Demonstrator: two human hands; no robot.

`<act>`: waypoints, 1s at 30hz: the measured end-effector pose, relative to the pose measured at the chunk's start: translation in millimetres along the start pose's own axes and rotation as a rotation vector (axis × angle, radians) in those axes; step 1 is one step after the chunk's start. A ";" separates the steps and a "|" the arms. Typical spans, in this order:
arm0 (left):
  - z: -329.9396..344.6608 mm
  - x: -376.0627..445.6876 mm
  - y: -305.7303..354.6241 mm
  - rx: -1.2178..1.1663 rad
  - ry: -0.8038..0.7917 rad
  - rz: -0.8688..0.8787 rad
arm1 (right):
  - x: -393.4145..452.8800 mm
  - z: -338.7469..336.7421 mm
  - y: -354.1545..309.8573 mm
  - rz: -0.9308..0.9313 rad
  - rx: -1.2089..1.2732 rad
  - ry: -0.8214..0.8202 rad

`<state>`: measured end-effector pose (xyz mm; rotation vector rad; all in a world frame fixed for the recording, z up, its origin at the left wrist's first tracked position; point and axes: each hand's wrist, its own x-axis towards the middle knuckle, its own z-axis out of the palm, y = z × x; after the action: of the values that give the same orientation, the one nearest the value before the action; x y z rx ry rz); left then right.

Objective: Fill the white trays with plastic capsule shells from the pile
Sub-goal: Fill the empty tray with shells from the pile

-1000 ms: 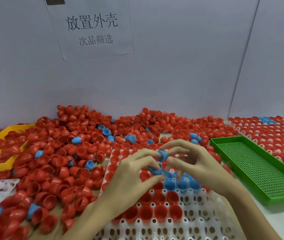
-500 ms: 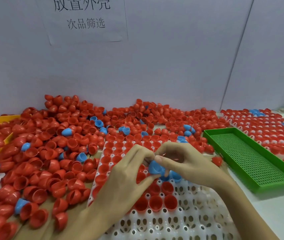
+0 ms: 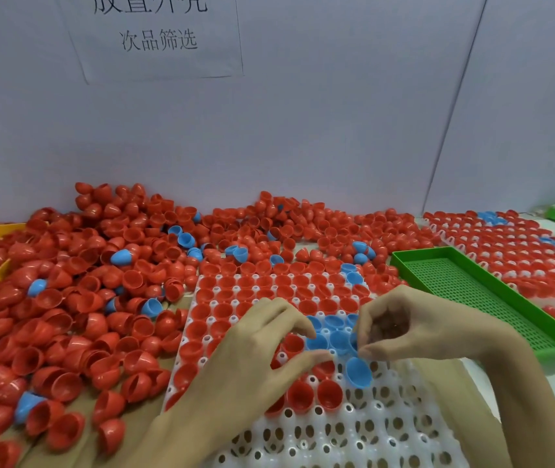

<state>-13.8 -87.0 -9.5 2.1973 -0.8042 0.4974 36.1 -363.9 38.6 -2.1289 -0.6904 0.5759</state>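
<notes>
The blue shell now sits over an empty tray socket, below the seated blue group, pinched by the right hand. The left hand, curled and empty, has separated. Seating comes next. The pile lies left of the tray.

Factory sorting bench, heaped capsule shells, white trays, posted paper work-instruction sign

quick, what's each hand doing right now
Left hand: fingers curled over the white tray, nothing visibly held.
Right hand: pinching a blue shell just above the tray.
</notes>
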 end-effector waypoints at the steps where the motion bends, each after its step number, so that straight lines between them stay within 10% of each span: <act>1: 0.1 -0.1 -0.7 0.018 -0.004 0.007 | 0.4 0.4 0.9 -0.001 -0.012 -0.015; 10: 2.3 -3.2 -4.7 0.126 -0.124 0.097 | 13.1 10.3 2.3 -0.056 -0.089 0.071; 18: -9.7 22.3 -20.9 -0.034 -0.140 -0.175 | 35.1 28.2 1.9 -0.132 -0.176 0.399; 30: -11.6 161.2 -148.6 0.449 -0.166 -0.365 | 43.5 30.2 11.8 -0.151 -0.222 0.533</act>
<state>203.1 -62.0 13.3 2.7548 -0.3764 0.3363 53.5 -325.3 4.8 -2.2680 -0.6196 -0.1618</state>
